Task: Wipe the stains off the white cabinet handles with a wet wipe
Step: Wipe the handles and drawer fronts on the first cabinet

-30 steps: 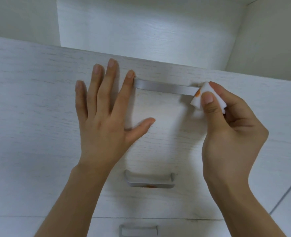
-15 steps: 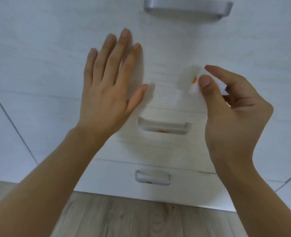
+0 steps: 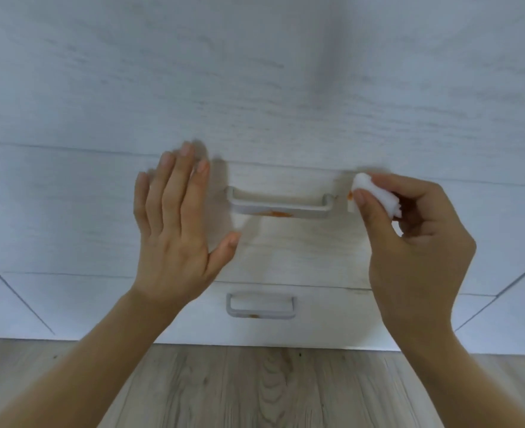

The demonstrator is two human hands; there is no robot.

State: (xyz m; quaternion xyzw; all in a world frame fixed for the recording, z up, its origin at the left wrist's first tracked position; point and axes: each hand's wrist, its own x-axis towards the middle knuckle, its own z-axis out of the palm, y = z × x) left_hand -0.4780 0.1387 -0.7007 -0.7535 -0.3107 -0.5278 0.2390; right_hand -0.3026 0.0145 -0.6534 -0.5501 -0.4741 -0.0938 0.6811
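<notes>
A white drawer handle with an orange stain along its lower edge sits on the middle drawer front of the white cabinet. My left hand lies flat and open against the drawer front just left of this handle. My right hand hovers just right of the handle, pinching a folded white wet wipe that carries an orange smear on its left edge. The wipe is a short gap away from the handle's right end. Below, a smaller handle on the bottom drawer also shows a small orange stain.
Wooden plank flooring runs along the bottom of the view, under the cabinet base. Plain white cabinet panels flank the drawers on both sides.
The view has dropped from the top handle to the lower drawers. Both hands came down with it: the left now rests beside the middle handle, the right holds the wipe at its right end.
</notes>
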